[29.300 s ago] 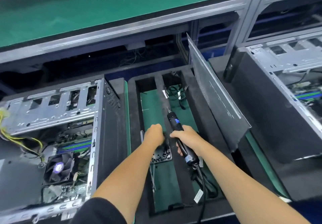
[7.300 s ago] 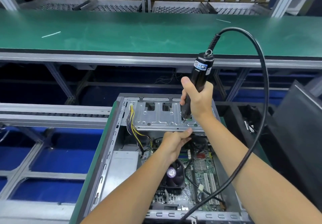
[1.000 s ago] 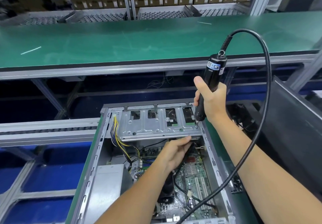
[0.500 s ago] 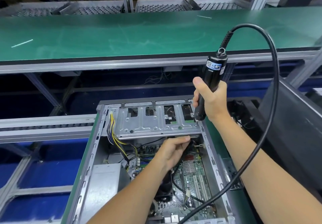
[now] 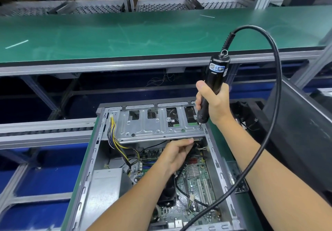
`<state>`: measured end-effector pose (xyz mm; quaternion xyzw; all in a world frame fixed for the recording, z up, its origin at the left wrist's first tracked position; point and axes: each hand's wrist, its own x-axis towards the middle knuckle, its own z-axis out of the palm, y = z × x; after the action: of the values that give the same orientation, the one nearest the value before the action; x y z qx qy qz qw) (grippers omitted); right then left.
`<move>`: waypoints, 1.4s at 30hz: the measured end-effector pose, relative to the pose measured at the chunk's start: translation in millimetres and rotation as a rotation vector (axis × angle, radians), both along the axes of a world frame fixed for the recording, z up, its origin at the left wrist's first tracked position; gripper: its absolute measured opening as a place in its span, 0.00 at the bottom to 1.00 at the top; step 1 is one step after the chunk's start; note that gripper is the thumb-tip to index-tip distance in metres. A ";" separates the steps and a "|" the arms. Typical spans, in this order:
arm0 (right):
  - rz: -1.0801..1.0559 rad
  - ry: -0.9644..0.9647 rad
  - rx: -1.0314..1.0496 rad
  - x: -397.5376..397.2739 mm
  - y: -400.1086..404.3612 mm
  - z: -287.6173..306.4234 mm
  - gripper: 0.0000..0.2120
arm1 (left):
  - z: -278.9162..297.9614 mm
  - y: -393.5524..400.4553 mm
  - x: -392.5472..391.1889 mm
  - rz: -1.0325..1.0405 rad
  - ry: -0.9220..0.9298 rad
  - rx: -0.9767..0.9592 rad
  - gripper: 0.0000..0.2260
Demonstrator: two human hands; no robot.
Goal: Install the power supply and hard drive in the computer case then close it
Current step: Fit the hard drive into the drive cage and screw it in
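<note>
From the head camera we look down into an open computer case (image 5: 100, 160) lying on its side, its interior facing up. Our right hand (image 5: 214, 103) wraps around a black electric screwdriver (image 5: 214, 79), fingers and thumb curled tight on the barrel. The tool stands nearly upright, its bit touching the right end of the silver drive cage (image 5: 152, 124) that spans the far end of the case. A thick black cord (image 5: 273, 105) loops up from the top of the screwdriver, arcs to the right and comes back down across our right forearm.

Our left hand (image 5: 177, 154) reaches in under the front edge of the drive cage, thumb lying along that edge. Its fingers go underneath, so we cannot tell whether they grip anything. Through the cage's right-hand cutouts we see the hard drive (image 5: 173, 118) seated inside.

The grey power supply (image 5: 106, 191) sits in the near left corner of the case. A bundle of yellow and black wires (image 5: 115, 137) runs along the left end of the cage and down toward the motherboard (image 5: 197, 185), which covers the case floor to the right of the power supply. A black CPU fan (image 5: 168, 193) shows beside our left forearm.

Beyond the case runs a long green conveyor belt (image 5: 125, 36). A dark side panel (image 5: 301, 135) leans at the right.
</note>
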<state>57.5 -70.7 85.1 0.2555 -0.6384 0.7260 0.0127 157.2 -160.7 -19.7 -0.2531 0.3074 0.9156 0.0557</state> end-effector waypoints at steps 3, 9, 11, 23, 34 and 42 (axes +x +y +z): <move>0.015 -0.004 0.003 0.8 0.2 1.6 0.17 | 1.3 0.5 0.4 -0.005 0.005 -0.003 0.11; 0.012 0.012 -0.023 3.9 1.5 8.1 0.19 | 1.2 -5.4 0.9 -0.104 -0.018 -0.048 0.06; 0.010 0.001 -0.121 3.9 4.6 21.6 0.15 | 3.0 -13.4 4.2 -0.276 -0.074 -0.186 0.02; -0.125 -0.069 -0.134 21.9 67.5 34.6 0.15 | 5.3 -33.5 11.6 -0.972 -0.063 -1.204 0.13; -0.274 -0.074 0.076 25.1 104.9 39.8 0.20 | -0.3 -10.6 17.0 -1.219 0.121 -1.713 0.14; -0.156 -0.199 0.458 2.3 144.3 42.7 0.28 | 20.8 -2.4 15.6 -1.049 0.117 -1.553 0.12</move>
<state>59.8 73.7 127.8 0.1290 -0.8019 0.5811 -0.0523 172.8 -163.1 1.1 -0.0022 0.9095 0.3233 0.2612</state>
